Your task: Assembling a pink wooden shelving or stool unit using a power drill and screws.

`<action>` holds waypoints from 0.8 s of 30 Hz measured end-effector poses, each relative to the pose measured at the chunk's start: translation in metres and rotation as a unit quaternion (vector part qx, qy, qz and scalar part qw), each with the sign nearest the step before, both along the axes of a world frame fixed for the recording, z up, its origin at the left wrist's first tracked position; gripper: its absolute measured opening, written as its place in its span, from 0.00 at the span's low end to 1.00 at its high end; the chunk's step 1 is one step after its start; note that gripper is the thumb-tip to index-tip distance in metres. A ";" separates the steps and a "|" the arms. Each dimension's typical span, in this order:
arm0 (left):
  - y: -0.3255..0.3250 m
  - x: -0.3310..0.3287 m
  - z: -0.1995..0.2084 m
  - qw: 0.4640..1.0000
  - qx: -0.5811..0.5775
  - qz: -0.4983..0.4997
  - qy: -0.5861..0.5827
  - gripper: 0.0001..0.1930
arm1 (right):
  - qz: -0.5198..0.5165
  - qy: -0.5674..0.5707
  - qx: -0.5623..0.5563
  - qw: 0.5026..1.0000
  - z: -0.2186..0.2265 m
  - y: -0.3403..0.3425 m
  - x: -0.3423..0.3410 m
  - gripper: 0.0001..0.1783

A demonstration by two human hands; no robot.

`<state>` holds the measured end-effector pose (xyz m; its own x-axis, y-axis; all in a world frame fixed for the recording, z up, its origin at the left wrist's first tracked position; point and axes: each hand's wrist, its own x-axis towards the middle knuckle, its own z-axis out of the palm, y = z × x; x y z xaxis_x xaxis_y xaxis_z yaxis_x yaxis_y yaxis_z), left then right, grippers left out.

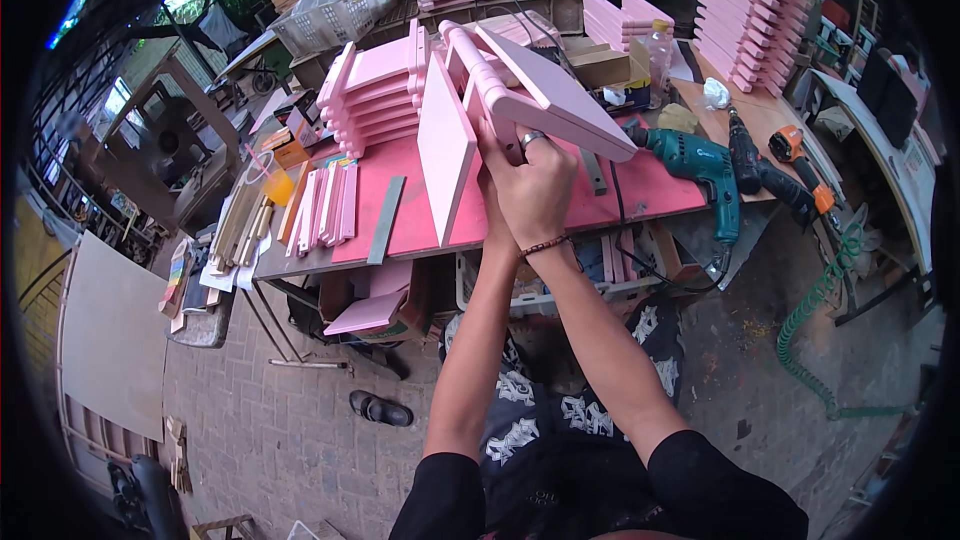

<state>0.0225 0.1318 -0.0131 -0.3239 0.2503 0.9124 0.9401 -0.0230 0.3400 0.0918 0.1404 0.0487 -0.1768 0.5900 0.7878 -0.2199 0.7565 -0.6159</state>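
Above the table I hold up a pink wooden folding frame [485, 80], with a flat panel angled down on each side of its rounded bar. My right hand [540, 190], wearing a ring, is closed at the frame's underside. Close against it, my left hand [489, 165] also grips the frame; most of its fingers are hidden behind the wood and the right hand. Left of the frame stands a stack of similar pink pieces [385, 90]. A teal power drill [700, 160] lies on the right of the pink tabletop [400, 155].
Pink strips [325, 205], a grey-green bar [386, 220] and bare wooden sticks [240, 225] lie at the table's left. A cup of orange drink [277, 183] stands there. Tall pink stacks [755, 10] rise at the back right. A coiled green hose [820, 290] hangs at the right.
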 end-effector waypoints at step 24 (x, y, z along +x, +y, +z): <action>0.004 0.027 -0.018 0.992 0.005 0.032 -0.121 0.18 | 0.011 -0.135 0.024 0.990 -0.019 0.015 0.020 0.15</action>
